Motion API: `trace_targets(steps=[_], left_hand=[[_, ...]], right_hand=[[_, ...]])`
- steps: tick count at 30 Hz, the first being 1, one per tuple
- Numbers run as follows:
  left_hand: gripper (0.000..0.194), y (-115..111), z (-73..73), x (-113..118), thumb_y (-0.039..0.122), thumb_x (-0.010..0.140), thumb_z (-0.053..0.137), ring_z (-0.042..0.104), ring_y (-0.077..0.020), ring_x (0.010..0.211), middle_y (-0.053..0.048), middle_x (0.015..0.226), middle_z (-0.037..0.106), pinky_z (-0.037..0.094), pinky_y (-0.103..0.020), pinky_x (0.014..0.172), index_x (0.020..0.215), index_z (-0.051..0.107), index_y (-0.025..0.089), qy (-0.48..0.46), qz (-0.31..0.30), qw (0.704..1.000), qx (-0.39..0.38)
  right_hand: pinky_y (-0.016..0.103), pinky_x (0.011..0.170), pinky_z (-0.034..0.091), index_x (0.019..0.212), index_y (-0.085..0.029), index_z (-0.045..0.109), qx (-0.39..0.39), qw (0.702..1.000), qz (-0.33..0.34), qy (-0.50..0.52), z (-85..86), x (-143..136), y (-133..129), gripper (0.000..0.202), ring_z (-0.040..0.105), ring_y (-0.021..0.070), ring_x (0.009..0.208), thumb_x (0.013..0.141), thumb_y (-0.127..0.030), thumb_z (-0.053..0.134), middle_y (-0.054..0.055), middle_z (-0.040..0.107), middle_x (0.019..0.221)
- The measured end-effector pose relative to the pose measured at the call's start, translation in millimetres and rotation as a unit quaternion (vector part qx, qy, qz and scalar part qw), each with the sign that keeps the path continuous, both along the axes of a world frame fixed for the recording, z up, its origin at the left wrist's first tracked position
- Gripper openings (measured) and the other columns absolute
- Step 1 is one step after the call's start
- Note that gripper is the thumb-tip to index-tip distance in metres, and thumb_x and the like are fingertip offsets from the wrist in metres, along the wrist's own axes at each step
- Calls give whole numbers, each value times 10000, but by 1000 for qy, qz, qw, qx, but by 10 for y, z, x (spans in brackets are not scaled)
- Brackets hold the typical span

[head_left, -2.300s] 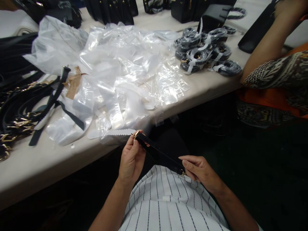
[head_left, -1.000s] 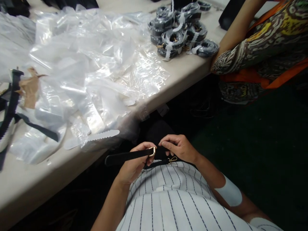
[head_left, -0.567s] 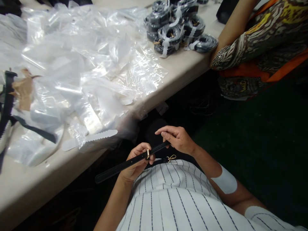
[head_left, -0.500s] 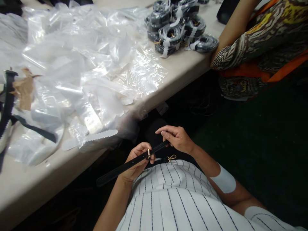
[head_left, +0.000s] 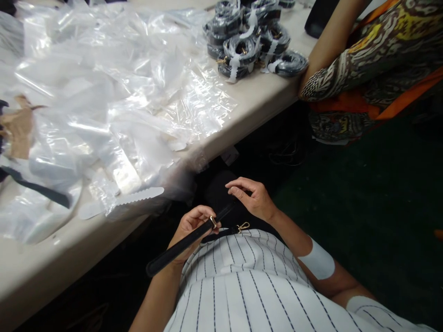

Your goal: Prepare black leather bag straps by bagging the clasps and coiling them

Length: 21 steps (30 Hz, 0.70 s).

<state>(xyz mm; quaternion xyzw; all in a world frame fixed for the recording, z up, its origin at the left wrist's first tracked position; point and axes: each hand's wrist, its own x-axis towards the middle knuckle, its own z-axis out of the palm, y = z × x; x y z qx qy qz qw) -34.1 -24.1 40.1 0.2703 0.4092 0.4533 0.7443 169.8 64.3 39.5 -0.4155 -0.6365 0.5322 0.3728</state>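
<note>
My left hand (head_left: 188, 226) is closed around a black strap (head_left: 173, 251), close to its gold-coloured buckle (head_left: 212, 222). One end of the strap sticks out past my left wrist, down and to the left. The other stretch runs up to my right hand (head_left: 258, 199), whose thumb and fingers are bent together around it; the dark background partly hides the grip. On my lap, against the striped white clothing, lies another part of black strap with a gold snap hook (head_left: 243, 226).
Clear plastic bags (head_left: 104, 92) cover much of the table (head_left: 194, 170). Bagged coils of black strap (head_left: 238, 50) are grouped at its far side. A white notched strip (head_left: 138, 197) lies by the near edge. At upper right is another person's arm and patterned clothing (head_left: 374, 60).
The strap has turned slightly in my hands, and its free end has shifted a little right and down. Both hands keep nearly the same place; the table view has slid left.
</note>
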Motion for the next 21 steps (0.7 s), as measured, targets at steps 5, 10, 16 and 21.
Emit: trace_targets(steps=[5,10,16,21], left_hand=[[241,7,179,106,263,736,798,644,-164,759,-54,848,708,525,-276,732,937,700,175,133,42,990,-5],[166,-38,156,286,264,802,723,656,-221,884,-57,922,726,507,-322,820,958,732,207,256,40,965,39],[154,-52,14,484,229,818,687,661,-227,872,-42,924,737,494,-322,815,963,739,236,358,22,926,120],[181,-25,-43,499,293,782,737,656,-193,834,-45,878,707,518,-294,757,917,677,189,266,46,963,13]], right_hand=[[322,800,530,1065,-197,692,78,996,1,-43,155,12,-238,189,612,191,929,911,-214,584,76,632,1011],[365,900,535,1326,-238,551,62,991,93,-69,299,72,-606,498,585,223,1040,837,-168,616,85,583,1140],[355,836,544,1002,-218,690,-20,993,-43,-105,48,73,-691,167,649,215,895,944,-309,563,74,678,942],[332,689,608,900,-150,673,-297,939,-135,108,-168,75,-611,325,695,192,698,889,-472,634,70,715,807]])
